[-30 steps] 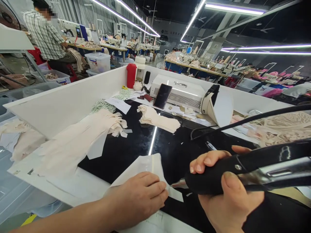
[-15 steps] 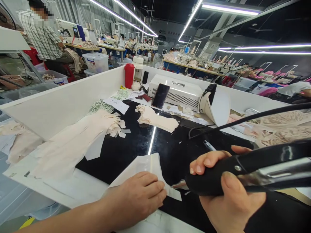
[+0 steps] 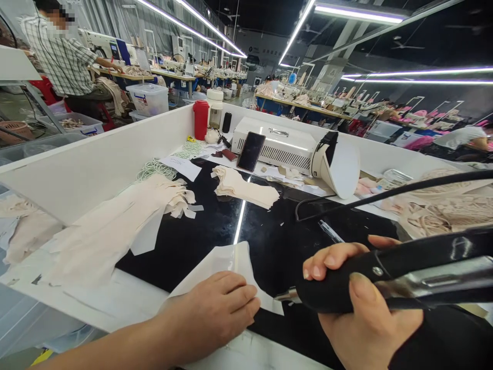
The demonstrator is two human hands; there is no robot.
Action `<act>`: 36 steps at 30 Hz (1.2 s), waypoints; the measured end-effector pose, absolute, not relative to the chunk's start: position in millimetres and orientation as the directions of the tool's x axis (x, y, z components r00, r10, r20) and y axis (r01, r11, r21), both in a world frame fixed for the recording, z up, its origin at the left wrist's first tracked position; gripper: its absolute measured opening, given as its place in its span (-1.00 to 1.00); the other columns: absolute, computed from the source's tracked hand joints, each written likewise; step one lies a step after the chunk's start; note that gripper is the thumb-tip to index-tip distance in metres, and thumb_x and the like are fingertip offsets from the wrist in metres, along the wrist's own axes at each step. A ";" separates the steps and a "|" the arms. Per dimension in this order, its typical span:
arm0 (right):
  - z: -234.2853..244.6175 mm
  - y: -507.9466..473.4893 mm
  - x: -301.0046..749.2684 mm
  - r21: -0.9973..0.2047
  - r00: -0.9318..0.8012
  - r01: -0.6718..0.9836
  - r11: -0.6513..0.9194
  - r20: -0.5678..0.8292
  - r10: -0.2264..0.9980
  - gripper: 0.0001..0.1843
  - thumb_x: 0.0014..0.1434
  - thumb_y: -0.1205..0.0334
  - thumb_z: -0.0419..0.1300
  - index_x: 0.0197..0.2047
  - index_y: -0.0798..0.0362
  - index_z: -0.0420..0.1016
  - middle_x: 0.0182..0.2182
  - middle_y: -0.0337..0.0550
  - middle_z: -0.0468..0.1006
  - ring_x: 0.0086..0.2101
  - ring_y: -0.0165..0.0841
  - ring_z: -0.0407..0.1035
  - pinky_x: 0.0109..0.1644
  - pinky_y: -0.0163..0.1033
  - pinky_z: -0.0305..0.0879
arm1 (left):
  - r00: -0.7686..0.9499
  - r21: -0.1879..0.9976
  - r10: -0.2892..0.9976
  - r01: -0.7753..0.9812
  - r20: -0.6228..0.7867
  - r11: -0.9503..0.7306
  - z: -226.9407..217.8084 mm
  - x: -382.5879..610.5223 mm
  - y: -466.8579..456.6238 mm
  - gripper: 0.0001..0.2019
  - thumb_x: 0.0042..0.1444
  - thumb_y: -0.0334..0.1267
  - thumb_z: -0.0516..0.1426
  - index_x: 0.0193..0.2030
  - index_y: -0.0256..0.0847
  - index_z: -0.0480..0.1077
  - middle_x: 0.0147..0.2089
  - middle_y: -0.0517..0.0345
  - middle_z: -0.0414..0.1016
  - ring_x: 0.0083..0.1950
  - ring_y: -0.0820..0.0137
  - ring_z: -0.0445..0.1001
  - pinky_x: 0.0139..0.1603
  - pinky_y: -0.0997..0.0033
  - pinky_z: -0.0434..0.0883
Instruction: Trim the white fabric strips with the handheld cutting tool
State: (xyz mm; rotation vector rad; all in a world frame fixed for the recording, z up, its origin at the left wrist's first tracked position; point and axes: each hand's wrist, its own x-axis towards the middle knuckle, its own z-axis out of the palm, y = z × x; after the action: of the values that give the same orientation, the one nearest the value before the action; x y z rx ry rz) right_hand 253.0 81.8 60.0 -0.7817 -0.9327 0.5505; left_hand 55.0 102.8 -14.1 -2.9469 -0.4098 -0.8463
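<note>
At the near edge of the glossy black flat panel (image 3: 192,241), thin white angular sheet (image 3: 223,259) partly under curled left hand (image 3: 219,306), can't tell if pinched; over panel, right hand (image 3: 370,308) wrapped round black, metal-tipped tool (image 3: 323,290), tip at sheet's right corner.

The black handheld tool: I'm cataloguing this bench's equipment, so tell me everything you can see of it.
The black handheld tool has a thick, long body, matte in front and glossier behind, with a small screw and a long, shiny, metal-looking strip. Its slim metallic tip points left toward the edge of the white piece; whether they touch is unclear. The right hand grips it near the front; its rear runs out of the picture.
</note>
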 end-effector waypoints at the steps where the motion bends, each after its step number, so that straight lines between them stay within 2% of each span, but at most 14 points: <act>1: 60.8 81.8 253.0 -0.789 0.496 -0.091 0.607 0.493 0.715 -0.53 0.10 0.18 0.53 0.02 -0.07 0.48 -0.46 -0.34 0.56 -0.56 -0.34 0.40 -0.52 -0.21 0.50 | 0.816 0.020 0.235 0.264 0.528 -0.964 -14.1 54.9 103.1 -0.79 0.52 -0.45 0.04 0.08 -0.40 0.50 -0.01 -0.01 0.61 0.00 0.27 0.58 0.09 0.25 0.59; 13: 57.4 75.6 236.3 -0.773 0.442 -0.166 0.613 0.497 0.747 -0.52 0.11 0.10 0.53 0.04 -0.08 0.47 -0.44 -0.32 0.55 -0.54 -0.36 0.43 -0.53 -0.26 0.48 | 0.833 0.044 0.241 0.253 0.497 -0.966 -13.3 53.8 103.0 -0.73 0.54 -0.46 -0.04 0.09 -0.41 0.49 0.01 -0.01 0.60 0.00 0.26 0.59 0.10 0.22 0.59; 19: 56.4 76.4 236.9 -0.789 0.415 -0.150 0.596 0.497 0.762 -0.57 0.18 0.15 0.49 0.06 -0.10 0.46 -0.43 -0.32 0.55 -0.53 -0.35 0.45 -0.51 -0.23 0.50 | 0.836 0.045 0.237 0.248 0.495 -0.968 -14.2 54.3 104.3 -0.73 0.54 -0.47 -0.04 0.11 -0.41 0.49 0.02 -0.01 0.60 0.02 0.26 0.58 0.12 0.21 0.58; 28: 62.2 70.5 250.5 -0.790 0.481 -0.136 0.598 0.475 0.736 -0.49 0.03 0.10 0.58 -0.02 -0.10 0.50 -0.47 -0.33 0.56 -0.56 -0.35 0.39 -0.55 -0.26 0.52 | 0.819 0.057 0.246 0.254 0.518 -0.965 -14.5 54.2 104.4 -0.78 0.53 -0.42 0.04 0.10 -0.40 0.50 0.02 -0.02 0.61 0.02 0.24 0.59 0.13 0.22 0.59; 36: 58.9 71.4 247.1 -0.792 0.472 -0.126 0.598 0.482 0.738 -0.51 0.09 0.14 0.55 0.02 -0.08 0.48 -0.46 -0.33 0.57 -0.56 -0.35 0.42 -0.54 -0.24 0.51 | 0.810 0.072 0.240 0.240 0.535 -0.968 -13.6 54.9 103.5 -0.78 0.52 -0.45 0.03 0.08 -0.41 0.50 0.01 -0.04 0.62 0.02 0.25 0.61 0.14 0.23 0.61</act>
State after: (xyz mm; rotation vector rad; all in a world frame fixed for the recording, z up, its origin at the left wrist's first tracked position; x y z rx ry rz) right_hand 247.1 71.4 58.9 -0.7630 -0.9351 0.5966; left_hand 54.9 103.5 -13.6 -2.9899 -0.3964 -0.8839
